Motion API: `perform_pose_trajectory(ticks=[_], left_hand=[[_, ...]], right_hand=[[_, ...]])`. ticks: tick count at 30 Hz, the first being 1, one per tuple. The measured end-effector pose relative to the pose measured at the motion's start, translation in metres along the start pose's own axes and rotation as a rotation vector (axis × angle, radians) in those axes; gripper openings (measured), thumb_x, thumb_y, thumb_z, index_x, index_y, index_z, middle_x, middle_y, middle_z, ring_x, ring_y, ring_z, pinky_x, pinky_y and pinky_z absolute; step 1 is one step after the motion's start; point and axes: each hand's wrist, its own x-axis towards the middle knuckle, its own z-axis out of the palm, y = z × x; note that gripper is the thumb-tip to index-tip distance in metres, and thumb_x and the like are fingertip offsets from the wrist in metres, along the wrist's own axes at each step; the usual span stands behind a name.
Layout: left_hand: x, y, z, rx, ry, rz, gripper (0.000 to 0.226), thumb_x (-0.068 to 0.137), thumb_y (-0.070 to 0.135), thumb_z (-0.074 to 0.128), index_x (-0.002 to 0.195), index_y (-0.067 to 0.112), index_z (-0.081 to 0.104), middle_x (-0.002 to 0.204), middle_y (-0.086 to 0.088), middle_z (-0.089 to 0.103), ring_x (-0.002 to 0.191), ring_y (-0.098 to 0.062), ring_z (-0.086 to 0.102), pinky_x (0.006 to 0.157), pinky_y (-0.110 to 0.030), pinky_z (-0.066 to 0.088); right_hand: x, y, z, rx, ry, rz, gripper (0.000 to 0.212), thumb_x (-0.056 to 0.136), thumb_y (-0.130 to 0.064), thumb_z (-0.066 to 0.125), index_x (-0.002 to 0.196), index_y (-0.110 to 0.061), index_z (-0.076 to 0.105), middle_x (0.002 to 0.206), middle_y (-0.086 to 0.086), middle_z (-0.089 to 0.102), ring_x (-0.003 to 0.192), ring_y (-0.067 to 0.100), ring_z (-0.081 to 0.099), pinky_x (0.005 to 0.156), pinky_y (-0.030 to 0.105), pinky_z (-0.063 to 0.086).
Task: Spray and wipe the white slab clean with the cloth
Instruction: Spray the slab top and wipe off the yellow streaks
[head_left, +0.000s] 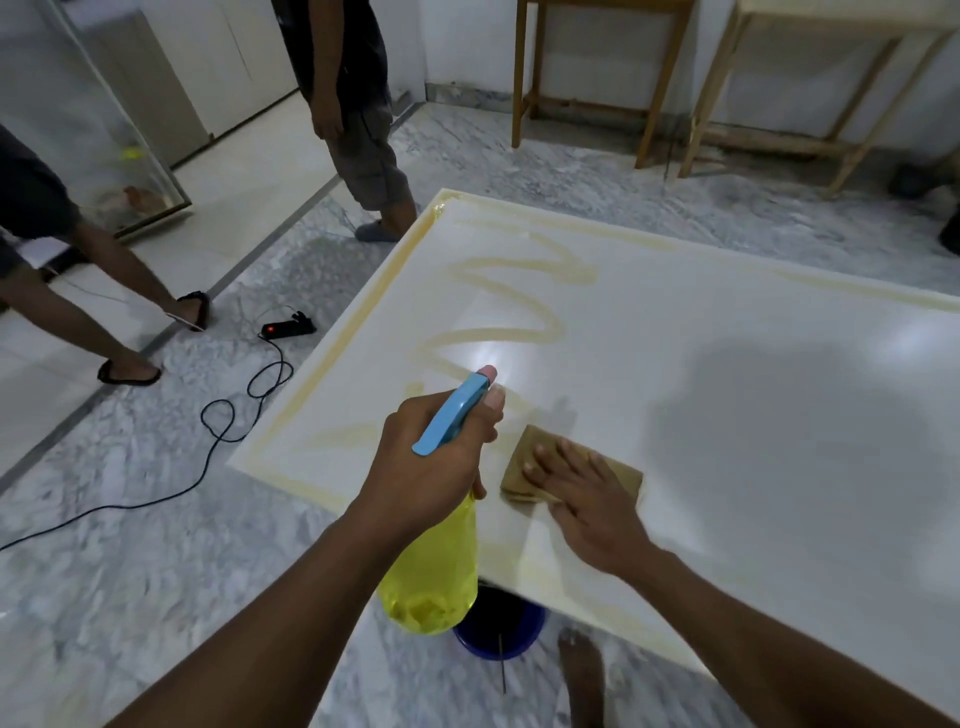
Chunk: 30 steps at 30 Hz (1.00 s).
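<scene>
One bucket (500, 630) under slab (727, 332), cable (221, 415) nearby; left grip (434, 467) clasps spray bottle (432, 571), right grip (587, 493) flat on cloth (527, 457).

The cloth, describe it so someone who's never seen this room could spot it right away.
Start at the big white slab, then go to its near-left corner. The cloth lies flat there under the right hand: a folded tan square, unlike the yellow spray bottle held beside it.
</scene>
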Motion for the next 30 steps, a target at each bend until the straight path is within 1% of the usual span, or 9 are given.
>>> perform_pose_trajectory(ticks=[4, 7, 9, 12, 20, 22, 25, 27, 30], left_hand=[[-0.038, -0.003, -0.020, 0.009, 0.013, -0.012, 0.013, 0.101, 0.048, 0.064, 0.090, 0.053, 0.068, 0.091, -0.006, 0.078, 0.049, -0.025, 0.068, 0.061, -0.046, 0.066], [-0.040, 0.001, -0.025, -0.018, 0.006, -0.018, 0.014, 0.101, 0.048, 0.064, 0.094, 0.060, 0.068, 0.093, -0.010, 0.077, 0.051, -0.023, 0.066, 0.056, -0.039, 0.063], [-0.030, 0.005, -0.027, -0.022, -0.002, -0.018, 0.010, 0.098, 0.053, 0.063, 0.098, 0.062, 0.067, 0.094, -0.009, 0.077, 0.051, -0.023, 0.066, 0.055, -0.036, 0.062], [0.001, 0.011, -0.024, -0.024, 0.003, -0.024, 0.011, 0.099, 0.051, 0.063, 0.100, 0.062, 0.066, 0.094, -0.006, 0.077, 0.050, -0.020, 0.066, 0.054, -0.032, 0.060], [0.124, 0.025, 0.009, -0.015, 0.016, -0.057, 0.006, 0.095, 0.052, 0.064, 0.097, 0.052, 0.069, 0.094, -0.014, 0.076, 0.052, -0.021, 0.065, 0.053, -0.027, 0.059], [0.153, 0.028, 0.018, -0.009, 0.027, -0.076, 0.013, 0.092, 0.054, 0.064, 0.092, 0.044, 0.072, 0.094, -0.020, 0.075, 0.052, -0.025, 0.066, 0.053, -0.028, 0.059], [0.191, 0.029, 0.030, 0.012, 0.033, -0.083, 0.031, 0.090, 0.058, 0.063, 0.092, 0.027, 0.068, 0.093, -0.033, 0.069, 0.057, -0.040, 0.067, 0.054, -0.026, 0.058], [0.208, 0.028, 0.037, 0.018, 0.043, -0.093, 0.032, 0.085, 0.061, 0.062, 0.089, 0.030, 0.068, 0.091, -0.035, 0.068, 0.060, -0.044, 0.066, 0.053, -0.023, 0.056], [0.223, 0.022, 0.048, -0.001, 0.044, -0.129, 0.029, 0.082, 0.061, 0.063, 0.088, 0.032, 0.069, 0.090, -0.036, 0.065, 0.064, -0.049, 0.063, 0.052, -0.022, 0.055]], right_hand=[[-0.039, -0.043, 0.021, 0.200, -0.011, 0.052, 0.049, 0.095, -0.030, 0.034, 0.138, -0.050, 0.046, 0.153, -0.032, 0.030, 0.149, -0.006, 0.009, 0.123, 0.028, 0.000], [-0.036, -0.067, -0.008, 0.595, 0.060, 0.286, 0.036, 0.092, -0.028, 0.051, 0.111, -0.051, 0.070, 0.137, -0.021, 0.059, 0.138, 0.003, 0.044, 0.121, 0.038, 0.028], [-0.023, -0.074, -0.046, 1.060, 0.125, 0.440, 0.027, 0.090, -0.018, 0.056, 0.103, -0.027, 0.078, 0.108, -0.004, 0.077, 0.105, 0.009, 0.070, 0.095, 0.027, 0.054], [0.009, -0.045, -0.104, 1.596, 0.016, 0.777, 0.027, 0.090, -0.010, 0.051, 0.108, 0.002, 0.067, 0.085, 0.016, 0.073, 0.073, 0.027, 0.072, 0.066, 0.031, 0.058], [0.184, 0.074, -0.215, 1.064, 0.202, 0.774, 0.024, 0.097, -0.013, 0.054, 0.116, -0.001, 0.064, 0.097, 0.019, 0.071, 0.071, 0.027, 0.065, 0.062, 0.032, 0.056], [0.234, 0.098, -0.237, 0.839, 0.243, 0.684, 0.021, 0.097, -0.027, 0.060, 0.113, -0.015, 0.064, 0.110, 0.014, 0.069, 0.076, 0.023, 0.061, 0.072, 0.033, 0.048], [0.297, 0.126, -0.258, 0.558, 0.240, 0.524, 0.029, 0.089, -0.054, 0.061, 0.096, -0.027, 0.068, 0.094, 0.001, 0.069, 0.068, 0.015, 0.058, 0.062, 0.029, 0.040], [0.332, 0.153, -0.245, 0.525, 0.229, 0.426, 0.022, 0.087, -0.048, 0.057, 0.097, -0.037, 0.073, 0.108, -0.007, 0.073, 0.096, 0.016, 0.067, 0.082, 0.032, 0.051], [0.359, 0.189, -0.186, 0.384, 0.078, 0.317, 0.038, 0.097, -0.023, 0.045, 0.118, -0.044, 0.068, 0.144, -0.005, 0.057, 0.138, 0.022, 0.047, 0.115, 0.039, 0.035]])
